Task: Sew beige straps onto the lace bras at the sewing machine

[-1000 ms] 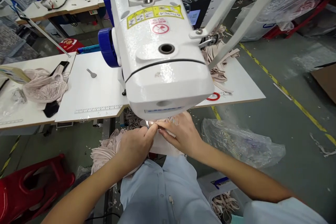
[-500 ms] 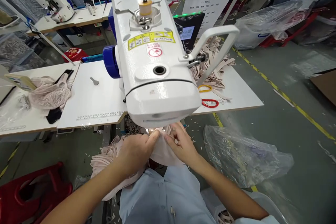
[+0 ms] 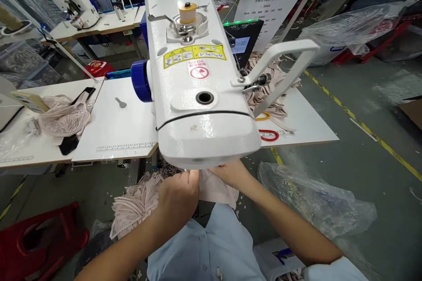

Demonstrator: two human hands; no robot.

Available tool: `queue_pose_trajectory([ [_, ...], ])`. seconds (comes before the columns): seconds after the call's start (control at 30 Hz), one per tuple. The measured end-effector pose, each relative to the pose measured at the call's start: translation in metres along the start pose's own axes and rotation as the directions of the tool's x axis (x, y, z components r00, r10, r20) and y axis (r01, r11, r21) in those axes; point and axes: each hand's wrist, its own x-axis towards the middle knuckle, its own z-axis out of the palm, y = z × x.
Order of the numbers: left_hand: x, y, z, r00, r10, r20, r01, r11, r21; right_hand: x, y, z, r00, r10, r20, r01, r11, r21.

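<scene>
Right under the head of a white sewing machine [image 3: 207,136], both my hands are on a pale pink piece of fabric [image 3: 214,189]. My left hand [image 3: 181,191] is closed at the fabric's left edge, thumb uppermost, its fingertips partly hidden by the machine. My right hand [image 3: 231,173] reaches in from the right with its fingers on the fabric's upper part; the machine head covers most of them. The needle area is out of sight. Left of my left hand hangs a bunch of pale pink garment pieces [image 3: 138,202].
A pile of beige straps [image 3: 270,101] and red-handled scissors [image 3: 268,135] lie right of the machine. Lace pieces [image 3: 66,118] rest on the left table. A red stool [image 3: 42,237] stands lower left, a clear plastic bag [image 3: 316,197] on the floor at right, and a plastic bin [image 3: 277,254] below.
Both hands have moved forward, farther under the machine head, and more of the right fingers is hidden. The left hand has turned thumb-up. The camera view has shifted slightly.
</scene>
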Motion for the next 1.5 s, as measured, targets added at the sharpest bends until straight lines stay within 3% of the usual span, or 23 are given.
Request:
queue_pose_trajectory([
  [0.57,0.001,0.006,0.002,1.0,-0.013,-0.026,0.013,1.0,-0.006,0.005,0.012,0.0,0.99,-0.14,-0.029,0.142,0.986,0.084],
  [0.8,0.001,0.007,0.003,0.999,-0.034,-0.015,0.034,0.999,-0.012,0.006,0.006,-0.003,0.996,-0.075,-0.045,0.081,0.985,0.151],
  [1.2,0.003,0.014,0.0,1.0,-0.022,0.014,0.021,0.997,0.076,0.006,-0.002,-0.01,0.999,-0.013,-0.043,0.018,0.994,0.104],
  [1.5,0.001,0.008,0.002,0.999,0.024,0.036,-0.026,0.999,0.044,0.003,0.0,-0.011,0.997,-0.005,-0.082,0.014,0.994,0.112],
])
